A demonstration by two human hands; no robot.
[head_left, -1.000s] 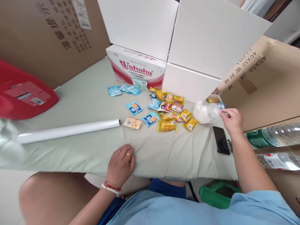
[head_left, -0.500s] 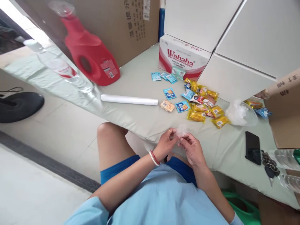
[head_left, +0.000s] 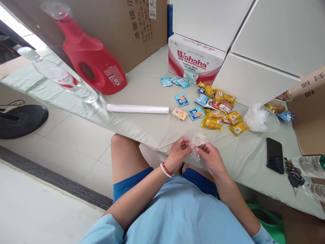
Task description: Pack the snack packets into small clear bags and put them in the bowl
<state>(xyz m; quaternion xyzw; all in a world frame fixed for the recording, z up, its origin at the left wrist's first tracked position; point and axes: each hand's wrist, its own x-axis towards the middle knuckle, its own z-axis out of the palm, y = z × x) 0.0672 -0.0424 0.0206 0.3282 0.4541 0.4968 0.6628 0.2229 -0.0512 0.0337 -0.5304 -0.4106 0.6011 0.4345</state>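
Note:
My left hand and my right hand meet at the near edge of the table, both pinching a small clear plastic bag that hangs crumpled between them. Beyond my hands lies a scatter of snack packets, yellow, blue and red, on the pale green cloth. A heap of clear plastic bags rests to the right of the packets.
A white roll lies left of the packets. A red detergent jug and a water bottle stand at the far left. A Wahaha carton and white boxes line the back. A black phone, keys and bottles lie right.
A second ago my right hand reached the bag heap and my left rested on the table edge. Both hands have come together near my body, holding one clear bag, now spread slightly further.

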